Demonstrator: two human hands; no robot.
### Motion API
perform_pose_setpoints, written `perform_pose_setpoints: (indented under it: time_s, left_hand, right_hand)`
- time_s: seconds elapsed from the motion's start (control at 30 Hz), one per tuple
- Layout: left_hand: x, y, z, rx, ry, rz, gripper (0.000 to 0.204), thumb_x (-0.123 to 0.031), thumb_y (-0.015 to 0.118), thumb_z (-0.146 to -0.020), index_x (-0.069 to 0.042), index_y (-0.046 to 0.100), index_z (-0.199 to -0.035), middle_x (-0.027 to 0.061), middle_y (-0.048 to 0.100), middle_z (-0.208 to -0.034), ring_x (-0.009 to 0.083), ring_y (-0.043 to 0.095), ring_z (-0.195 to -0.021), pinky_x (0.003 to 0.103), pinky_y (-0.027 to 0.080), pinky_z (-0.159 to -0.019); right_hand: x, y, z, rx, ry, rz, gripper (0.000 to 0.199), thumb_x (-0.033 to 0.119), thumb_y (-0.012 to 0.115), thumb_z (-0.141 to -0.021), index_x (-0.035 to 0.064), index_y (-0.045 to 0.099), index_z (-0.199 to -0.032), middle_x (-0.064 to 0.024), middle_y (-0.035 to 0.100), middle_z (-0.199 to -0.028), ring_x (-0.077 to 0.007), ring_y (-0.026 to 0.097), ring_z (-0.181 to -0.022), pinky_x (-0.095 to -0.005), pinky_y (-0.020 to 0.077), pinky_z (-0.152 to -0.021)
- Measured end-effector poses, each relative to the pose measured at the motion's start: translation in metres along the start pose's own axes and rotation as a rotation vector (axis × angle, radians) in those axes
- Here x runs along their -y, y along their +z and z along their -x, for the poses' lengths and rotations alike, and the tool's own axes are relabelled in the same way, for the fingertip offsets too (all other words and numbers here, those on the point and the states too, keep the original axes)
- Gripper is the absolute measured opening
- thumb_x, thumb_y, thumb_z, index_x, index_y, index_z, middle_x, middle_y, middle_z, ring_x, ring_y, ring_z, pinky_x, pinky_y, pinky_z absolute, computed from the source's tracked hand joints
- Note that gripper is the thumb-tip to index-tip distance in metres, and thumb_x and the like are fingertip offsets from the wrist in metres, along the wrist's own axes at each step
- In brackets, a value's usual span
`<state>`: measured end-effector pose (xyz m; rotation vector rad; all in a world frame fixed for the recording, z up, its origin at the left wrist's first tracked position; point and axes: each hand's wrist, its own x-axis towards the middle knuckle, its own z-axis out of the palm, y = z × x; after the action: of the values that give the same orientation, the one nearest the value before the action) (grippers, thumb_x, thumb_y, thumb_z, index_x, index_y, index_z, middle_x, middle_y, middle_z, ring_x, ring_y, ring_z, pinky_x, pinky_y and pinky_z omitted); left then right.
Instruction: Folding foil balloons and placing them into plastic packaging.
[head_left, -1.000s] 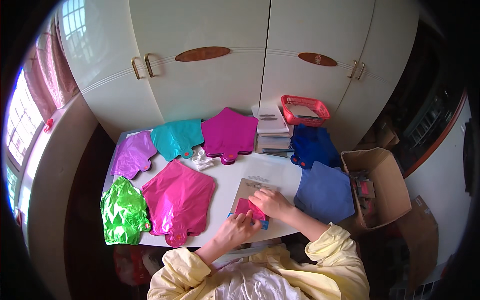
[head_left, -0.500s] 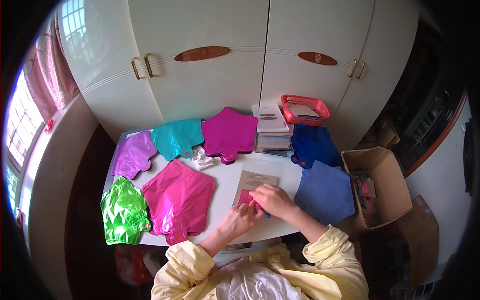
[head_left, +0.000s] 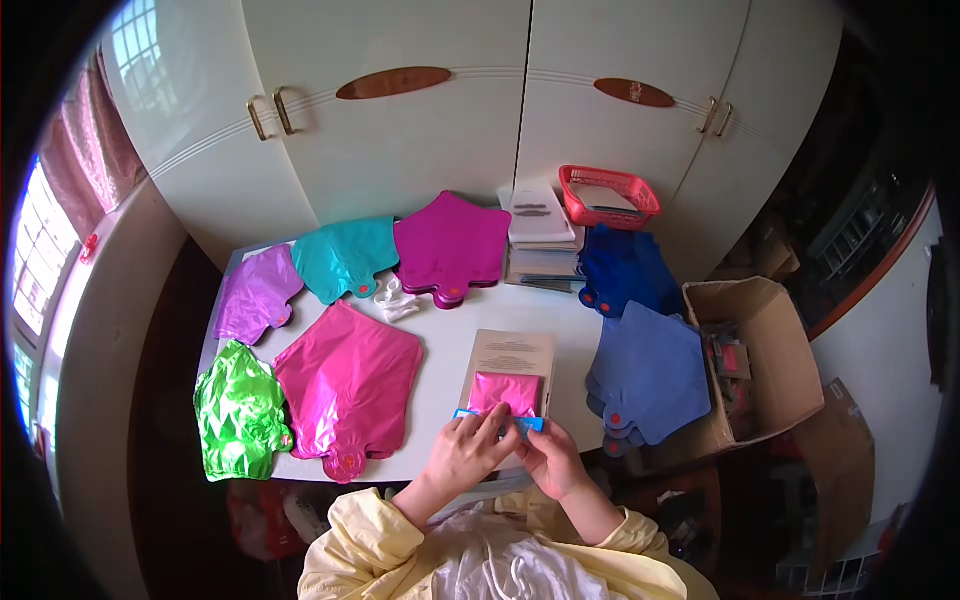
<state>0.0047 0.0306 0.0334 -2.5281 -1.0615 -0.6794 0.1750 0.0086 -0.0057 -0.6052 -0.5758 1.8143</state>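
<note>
1. A white table (head_left: 450,345) stands against pale cupboard doors.
2. On its left side lie foil balloons: a crumpled green one (head_left: 238,408), a purple one (head_left: 255,296), a teal one (head_left: 345,256) and a large pink one (head_left: 350,385).
3. A stack of magenta star balloons (head_left: 452,245) lies at the back, with a stack of flat packets (head_left: 541,240) beside it.
4. Blue balloons (head_left: 650,365) overhang the right edge.
5. A cardboard-backed packet (head_left: 510,375) lies at the front.

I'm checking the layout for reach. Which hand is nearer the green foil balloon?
Left. The left hand lies to the right of the green foil balloon; the right hand sits farther right still.
</note>
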Motion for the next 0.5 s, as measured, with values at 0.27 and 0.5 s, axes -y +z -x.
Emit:
perform_pose_setpoints:
  time_s: [0.27,0.5]
  left_hand:
    - [-0.005,0.000,0.006,-0.061,-0.015,0.041,0.032,-0.013,0.061,-0.072,-0.015,0.064,-0.103,0.0014,0.059,-0.106,0.0137,0.061,-0.085,0.026,0.048,-0.060]
    - [-0.002,-0.010,0.019,-0.198,-0.175,0.197,0.023,-0.009,0.067,-0.072,-0.009,0.065,-0.095,0.0057,0.058,-0.104,0.0229,0.057,-0.095,0.036,0.046,-0.076]
  right_hand:
    - [-0.004,0.000,0.004,-0.099,-0.053,0.078,0.024,0.008,0.049,-0.095,0.0017,0.054,-0.117,-0.0072,0.061,-0.113,-0.0164,0.058,-0.106,-0.0328,0.0452,-0.096]
    - [0.003,0.004,0.006,-0.159,-0.121,0.182,0.018,0.012,0.052,-0.095,0.0043,0.058,-0.109,-0.0034,0.063,-0.102,-0.0092,0.058,-0.092,-0.0249,0.0468,-0.085]
